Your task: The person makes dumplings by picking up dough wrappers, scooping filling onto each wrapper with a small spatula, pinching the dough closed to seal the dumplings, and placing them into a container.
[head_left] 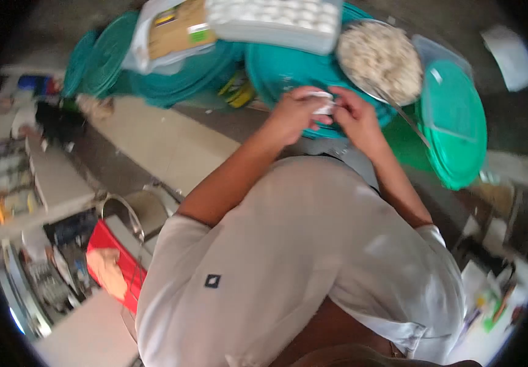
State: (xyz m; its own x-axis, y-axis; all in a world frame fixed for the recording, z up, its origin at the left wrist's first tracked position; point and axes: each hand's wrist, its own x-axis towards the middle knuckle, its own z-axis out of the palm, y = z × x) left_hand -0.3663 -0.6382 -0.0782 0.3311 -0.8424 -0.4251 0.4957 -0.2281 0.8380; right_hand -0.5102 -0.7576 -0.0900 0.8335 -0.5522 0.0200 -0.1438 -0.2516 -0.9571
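Observation:
A small white piece (324, 104) sits between my two hands, over a teal round lid (270, 67). My left hand (297, 113) has its fingers wrapped round this piece. My right hand (354, 113) touches its other side with bent fingers; whether it grips anything is too small to tell. Just beyond my hands stands a tray (276, 21) with rows of round white pieces. To the right of it, a bowl (380, 61) is full of pale, lumpy filling, and a metal spoon handle (407, 122) sticks out of it.
A green lid (456, 131) leans at the right, by a clear plastic container (438, 52). Further teal lids (111, 55) and a brown package (178, 27) are at the upper left. A metal pot (145, 214) and a red box (114, 263) stand at the lower left.

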